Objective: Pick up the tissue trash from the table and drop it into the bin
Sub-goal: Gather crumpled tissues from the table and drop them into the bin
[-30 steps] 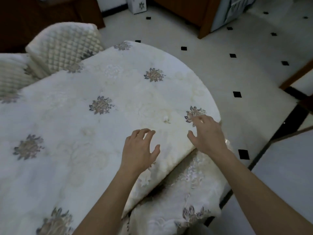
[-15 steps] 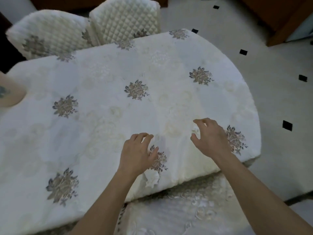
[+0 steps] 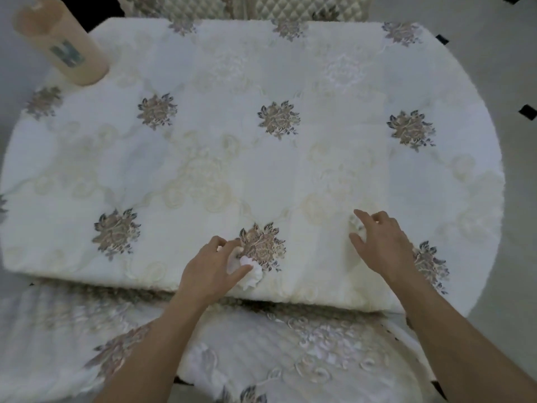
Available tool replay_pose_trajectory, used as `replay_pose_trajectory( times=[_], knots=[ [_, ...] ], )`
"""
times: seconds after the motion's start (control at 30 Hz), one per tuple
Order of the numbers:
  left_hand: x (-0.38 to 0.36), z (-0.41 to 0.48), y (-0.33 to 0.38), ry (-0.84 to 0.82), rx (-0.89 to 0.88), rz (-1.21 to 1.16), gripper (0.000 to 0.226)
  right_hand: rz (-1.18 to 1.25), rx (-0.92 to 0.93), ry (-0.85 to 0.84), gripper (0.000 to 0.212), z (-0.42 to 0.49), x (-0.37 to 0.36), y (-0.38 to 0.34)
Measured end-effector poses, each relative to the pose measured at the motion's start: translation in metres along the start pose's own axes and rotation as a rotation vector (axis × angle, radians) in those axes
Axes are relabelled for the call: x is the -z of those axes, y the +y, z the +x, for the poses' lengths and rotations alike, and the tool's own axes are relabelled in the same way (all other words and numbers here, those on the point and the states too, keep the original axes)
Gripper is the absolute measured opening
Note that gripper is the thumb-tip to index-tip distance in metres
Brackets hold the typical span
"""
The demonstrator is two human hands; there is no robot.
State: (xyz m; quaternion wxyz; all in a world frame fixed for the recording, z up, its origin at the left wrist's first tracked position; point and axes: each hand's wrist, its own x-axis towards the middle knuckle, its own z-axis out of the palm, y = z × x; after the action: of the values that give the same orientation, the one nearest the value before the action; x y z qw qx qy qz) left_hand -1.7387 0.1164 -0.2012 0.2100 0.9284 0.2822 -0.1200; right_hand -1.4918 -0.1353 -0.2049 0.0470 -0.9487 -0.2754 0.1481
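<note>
A crumpled white tissue [image 3: 250, 273] lies near the front edge of the table [image 3: 290, 175], which wears a cream cloth with embroidered flowers. My left hand [image 3: 212, 269] is over this tissue, thumb and fingers closing around it. A second small white tissue [image 3: 356, 226] lies further right. My right hand [image 3: 380, 242] rests at it, index finger and thumb on either side, fingers apart. No bin is in view.
A tall beige cylinder [image 3: 62, 42] with a blue-green label stands at the table's far left corner. Quilted chair backs [image 3: 290, 7] line the far side. A cushioned chair seat [image 3: 261, 359] sits below the front edge. Tiled floor [image 3: 517, 82] lies to the right.
The view swung left and downward, bringing the cylinder into sight. My left hand moved onto the near tissue and curled around it. My right hand stays at the small tissue.
</note>
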Motion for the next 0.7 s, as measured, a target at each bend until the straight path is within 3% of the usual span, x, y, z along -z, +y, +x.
replay_pose_trajectory(
  times=[0.33, 0.7],
  knots=[
    [-0.027, -0.007, 0.012, -0.038, 0.049, -0.042, 0.054, 0.047, 0.005, 0.093, 0.022, 0.012, -0.023, -0.004],
    [-0.044, -0.01, 0.021, 0.014, -0.005, -0.164, 0.026, 0.27, -0.083, 0.091, 0.021, 0.0, -0.023, -0.016]
  ],
)
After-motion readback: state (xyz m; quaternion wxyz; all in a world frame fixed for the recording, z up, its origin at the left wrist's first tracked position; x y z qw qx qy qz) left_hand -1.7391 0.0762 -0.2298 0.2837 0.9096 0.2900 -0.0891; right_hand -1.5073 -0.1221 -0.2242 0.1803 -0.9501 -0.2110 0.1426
